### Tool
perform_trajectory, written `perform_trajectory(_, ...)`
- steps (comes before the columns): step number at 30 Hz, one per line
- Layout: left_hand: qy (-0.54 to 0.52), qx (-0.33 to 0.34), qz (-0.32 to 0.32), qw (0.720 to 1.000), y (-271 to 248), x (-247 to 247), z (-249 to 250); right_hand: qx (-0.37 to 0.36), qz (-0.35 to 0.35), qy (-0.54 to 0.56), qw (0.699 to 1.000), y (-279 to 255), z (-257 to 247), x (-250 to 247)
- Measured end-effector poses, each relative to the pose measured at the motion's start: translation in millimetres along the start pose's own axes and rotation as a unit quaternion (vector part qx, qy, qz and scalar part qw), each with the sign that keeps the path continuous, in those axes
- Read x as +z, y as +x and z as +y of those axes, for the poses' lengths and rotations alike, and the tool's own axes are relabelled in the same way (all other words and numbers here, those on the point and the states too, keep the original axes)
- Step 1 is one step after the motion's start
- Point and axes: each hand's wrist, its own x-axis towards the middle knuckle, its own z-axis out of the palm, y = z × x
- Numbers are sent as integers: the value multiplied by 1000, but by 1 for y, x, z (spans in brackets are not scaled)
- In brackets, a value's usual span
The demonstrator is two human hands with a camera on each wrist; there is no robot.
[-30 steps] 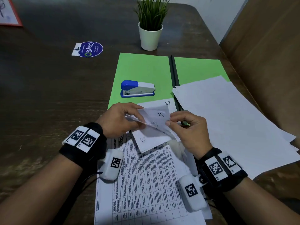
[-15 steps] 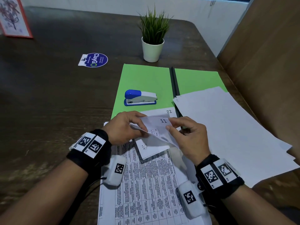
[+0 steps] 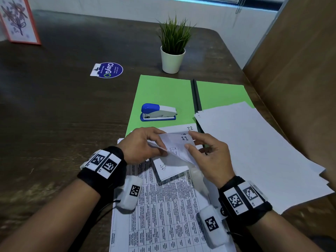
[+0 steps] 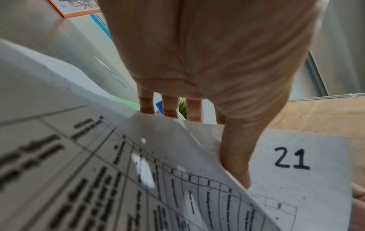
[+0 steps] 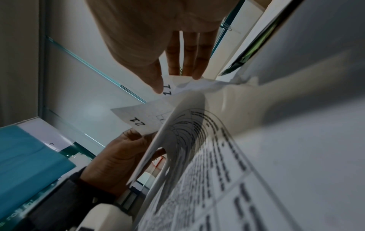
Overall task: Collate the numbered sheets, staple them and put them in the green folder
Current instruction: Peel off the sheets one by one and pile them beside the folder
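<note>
My left hand (image 3: 143,146) pinches sheet 21 (image 4: 292,159), my right hand (image 3: 209,155) pinches sheet 11 (image 3: 183,140) (corners curled); I should peel slowly, reading each number before reordering.

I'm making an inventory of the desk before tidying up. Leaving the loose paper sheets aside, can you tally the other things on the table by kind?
Green folder, lying open: 1
Stapler, blue and white, resting on the folder: 1
Potted plant in a white pot: 1
Round blue sticker: 1
Framed flower picture at the far left edge: 1
Total: 5
</note>
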Motion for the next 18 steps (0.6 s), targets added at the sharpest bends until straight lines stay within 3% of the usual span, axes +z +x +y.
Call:
perform_trajectory(12,24,2,1,1000,0,0,2,-55,4,-63,996,4,6,0)
perform_trajectory(18,26,0,1,1000,-1,-1,4,-171,49,-173,969,21,6,-3)
